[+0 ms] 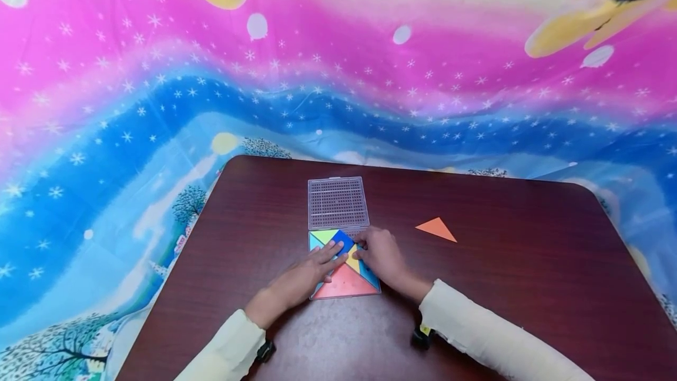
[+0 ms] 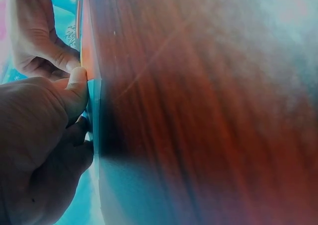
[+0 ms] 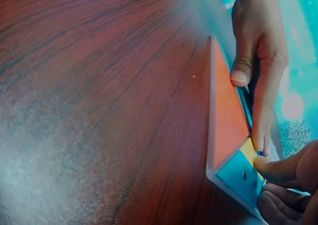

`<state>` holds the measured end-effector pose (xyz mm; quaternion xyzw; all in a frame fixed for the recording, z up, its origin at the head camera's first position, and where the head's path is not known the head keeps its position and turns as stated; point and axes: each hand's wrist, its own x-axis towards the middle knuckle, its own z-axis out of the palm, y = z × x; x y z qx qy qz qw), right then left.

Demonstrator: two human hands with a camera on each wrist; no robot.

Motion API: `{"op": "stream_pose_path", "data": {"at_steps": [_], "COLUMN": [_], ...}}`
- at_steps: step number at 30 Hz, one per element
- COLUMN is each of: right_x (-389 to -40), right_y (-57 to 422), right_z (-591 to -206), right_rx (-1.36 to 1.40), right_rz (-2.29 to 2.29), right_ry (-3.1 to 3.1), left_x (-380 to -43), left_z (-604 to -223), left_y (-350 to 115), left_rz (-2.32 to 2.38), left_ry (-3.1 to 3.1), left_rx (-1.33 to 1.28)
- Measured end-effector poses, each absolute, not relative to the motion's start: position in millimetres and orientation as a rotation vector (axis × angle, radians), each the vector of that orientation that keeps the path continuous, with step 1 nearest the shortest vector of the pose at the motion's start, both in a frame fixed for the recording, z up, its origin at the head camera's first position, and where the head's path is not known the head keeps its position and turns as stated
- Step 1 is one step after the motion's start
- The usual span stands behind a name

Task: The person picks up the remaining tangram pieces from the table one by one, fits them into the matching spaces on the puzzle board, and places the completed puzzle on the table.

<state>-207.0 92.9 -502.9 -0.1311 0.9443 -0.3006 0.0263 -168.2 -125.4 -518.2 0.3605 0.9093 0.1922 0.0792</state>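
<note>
A tangram set in a shallow clear plastic case (image 1: 345,297) lies on the table, its gridded lid (image 1: 338,201) folded open behind it. Inside are a large red triangle (image 1: 344,284), a lime piece (image 1: 324,236), a blue piece (image 1: 344,241), a yellow piece (image 1: 352,261) and teal pieces (image 3: 241,173). My left hand (image 1: 304,275) rests over the left side, fingers extended across the blue and yellow pieces. At the right side, my right hand (image 1: 385,257) has its thumb on the yellow piece (image 3: 248,149) and its other fingers curled by the case edge, partly hidden.
An orange triangle (image 1: 438,229) lies apart on the dark brown table (image 1: 508,287), to the right of the case. Behind the table hangs a colourful printed cloth (image 1: 338,93).
</note>
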Motion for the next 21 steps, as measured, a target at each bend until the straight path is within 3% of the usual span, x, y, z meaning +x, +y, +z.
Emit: {"op": "stream_pose_path", "data": {"at_steps": [21], "right_x": [-211.7], "right_y": [98.2], "right_z": [-506.4], "right_rx": [-0.426], "right_rz": [-1.024], "right_ry": [2.883], "left_x": [-169.3], "left_z": [-518.1], "left_y": [-125.0], "left_rz": [0.591], "left_ry": [2.722], "left_rx": [1.104]}}
